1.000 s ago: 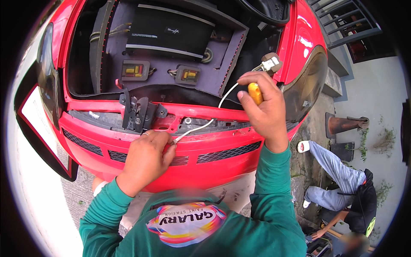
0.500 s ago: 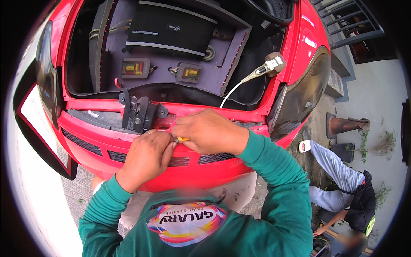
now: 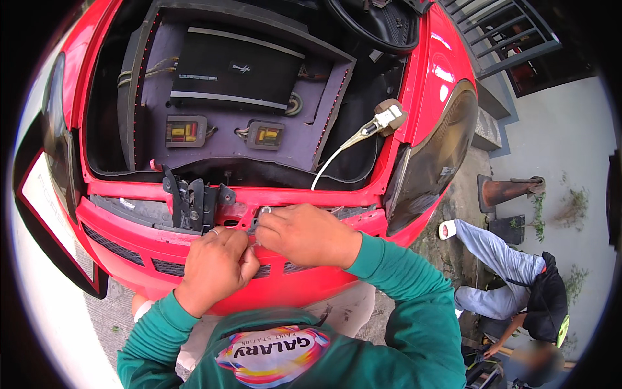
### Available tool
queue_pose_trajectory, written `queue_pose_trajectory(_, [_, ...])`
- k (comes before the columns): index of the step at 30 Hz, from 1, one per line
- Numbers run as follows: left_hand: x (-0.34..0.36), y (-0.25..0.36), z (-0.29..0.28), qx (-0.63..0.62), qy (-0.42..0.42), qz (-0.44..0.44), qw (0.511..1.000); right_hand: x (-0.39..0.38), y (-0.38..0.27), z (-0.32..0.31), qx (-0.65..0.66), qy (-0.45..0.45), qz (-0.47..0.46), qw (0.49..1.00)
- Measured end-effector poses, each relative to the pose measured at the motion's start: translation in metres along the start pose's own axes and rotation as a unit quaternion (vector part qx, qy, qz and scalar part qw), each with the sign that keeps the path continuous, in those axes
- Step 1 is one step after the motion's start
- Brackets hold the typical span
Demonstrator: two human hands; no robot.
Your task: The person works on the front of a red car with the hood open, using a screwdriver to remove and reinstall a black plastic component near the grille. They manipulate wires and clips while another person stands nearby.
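Both of my hands work at the top edge of the red car's front bumper (image 3: 304, 283). My left hand (image 3: 217, 266) is closed, thumb against the curled fingers; what it pinches, if anything, is hidden. Close beside it, my right hand (image 3: 310, 235) is closed too, fingers bent downward. A small silver ring-shaped end (image 3: 266, 210) shows above its fingertips, and its kind is not clear. A small dark grey piece (image 3: 253, 227) sits between the two hands. Just left of and beyond them stands a black metal latch bracket (image 3: 192, 202) on the red front panel.
Beyond lies the open front trunk with a black amplifier (image 3: 236, 68) and two fuse boxes (image 3: 186, 131). A white cable (image 3: 353, 139) with a plug rests on the right rim. At right, another person (image 3: 512, 279) sits low near a rusty cone (image 3: 512, 193).
The car appears shifted left and slightly down in view. The yellow piece by my right fingers is no longer visible; a silver ring-shaped end now shows there. My hands are slightly tilted differently.
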State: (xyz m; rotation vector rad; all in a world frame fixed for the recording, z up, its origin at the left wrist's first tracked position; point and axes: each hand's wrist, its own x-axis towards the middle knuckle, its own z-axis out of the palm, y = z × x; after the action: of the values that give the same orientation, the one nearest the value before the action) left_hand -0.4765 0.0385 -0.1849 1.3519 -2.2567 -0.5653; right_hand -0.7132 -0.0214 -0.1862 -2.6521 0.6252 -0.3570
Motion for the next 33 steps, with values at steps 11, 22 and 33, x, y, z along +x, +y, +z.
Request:
queue_pose_trajectory(11, [-0.005,-0.004,-0.004,0.009,0.008,0.035,0.999,0.009,-0.006,0.004,0.017,-0.014,-0.011,1.0])
queue_pose_trajectory(22, [-0.006,-0.005,0.0,-0.008,0.04,0.022,0.999,-0.041,0.022,-0.071,0.072,0.159,0.179,0.968])
queue_pose_trajectory(33, [-0.005,-0.008,-0.001,-0.077,0.025,0.034,0.996,-0.032,-0.023,-0.085,0.023,0.068,0.237,0.969])
